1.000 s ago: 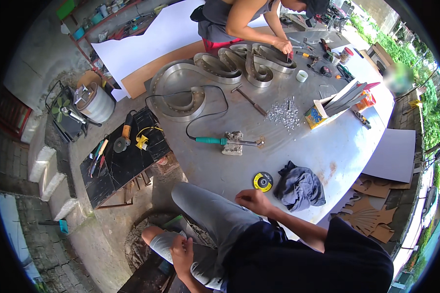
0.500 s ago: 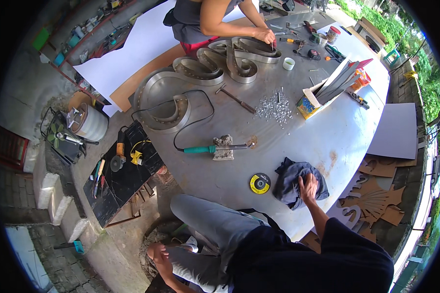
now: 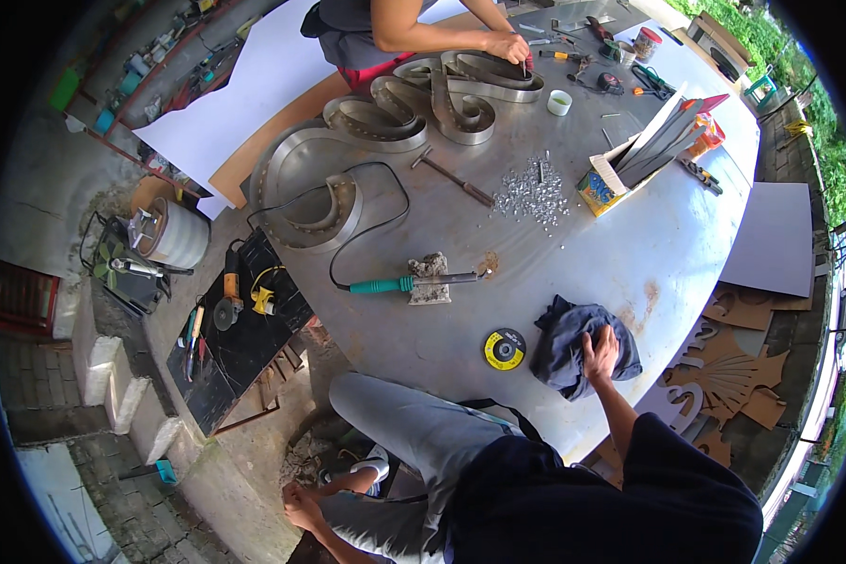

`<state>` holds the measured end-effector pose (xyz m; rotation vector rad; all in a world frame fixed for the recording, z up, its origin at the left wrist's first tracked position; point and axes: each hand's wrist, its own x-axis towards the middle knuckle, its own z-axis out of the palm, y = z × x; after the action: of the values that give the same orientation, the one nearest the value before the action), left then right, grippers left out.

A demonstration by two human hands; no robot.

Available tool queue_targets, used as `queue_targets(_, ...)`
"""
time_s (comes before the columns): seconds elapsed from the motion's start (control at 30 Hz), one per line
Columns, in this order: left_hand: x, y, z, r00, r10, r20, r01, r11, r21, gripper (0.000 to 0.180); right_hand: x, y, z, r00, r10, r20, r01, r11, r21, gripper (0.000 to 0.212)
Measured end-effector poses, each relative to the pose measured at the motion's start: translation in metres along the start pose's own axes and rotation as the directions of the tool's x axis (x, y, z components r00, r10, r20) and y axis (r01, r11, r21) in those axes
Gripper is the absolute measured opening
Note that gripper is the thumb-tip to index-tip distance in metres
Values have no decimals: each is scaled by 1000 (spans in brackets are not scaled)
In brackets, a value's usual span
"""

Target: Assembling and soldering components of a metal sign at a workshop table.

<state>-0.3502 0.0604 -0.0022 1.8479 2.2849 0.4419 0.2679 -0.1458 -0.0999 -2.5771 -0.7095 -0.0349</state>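
My right hand [image 3: 600,355] lies on top of a crumpled dark cloth [image 3: 562,350] near the table's front edge, thumb and fingers apart. By my bent knee, off the table, my left hand [image 3: 303,508] is closed with its fingers curled; nothing shows in it. A yellow and black grinding disc [image 3: 505,349] lies flat just left of the cloth. Farther left, a soldering iron with a green handle [image 3: 381,285] rests across a rough grey block [image 3: 430,293], its cord looping back over the table.
Curved metal lettering [image 3: 367,141] fills the far left, where another person's hands [image 3: 508,45] work. A hammer [image 3: 451,177], small shiny metal pieces [image 3: 531,195] and a box of metal strips [image 3: 606,183] lie midway. An angle grinder [image 3: 227,301] sits on the low black bench [image 3: 254,352].
My left hand's fingers have curled in, and it has shifted slightly down. The view has shifted a little; my right hand remains on the cloth.
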Motion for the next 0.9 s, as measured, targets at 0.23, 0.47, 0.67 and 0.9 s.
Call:
queue_targets(0.23,-19,5,32,967,-150,-207,159,987,24,16,1,-2,3,1000,-10,-11,10,1000,-18,37)
queue_targets(0.47,-79,233,-18,936,220,276,154,450,-880,22,-2,10,7,998,-62,-27,60,996,-68,38)
queue_targets(0.67,-99,356,-154,387,917,-95,-300,28,-954,32,-1,6,13,998,-70,-1,70,996,-58,38)
queue_targets(0.9,-105,395,-186,157,937,-311,-280,-260,-924,29,0,11,13,998,-62,3,62,997,-42,36)
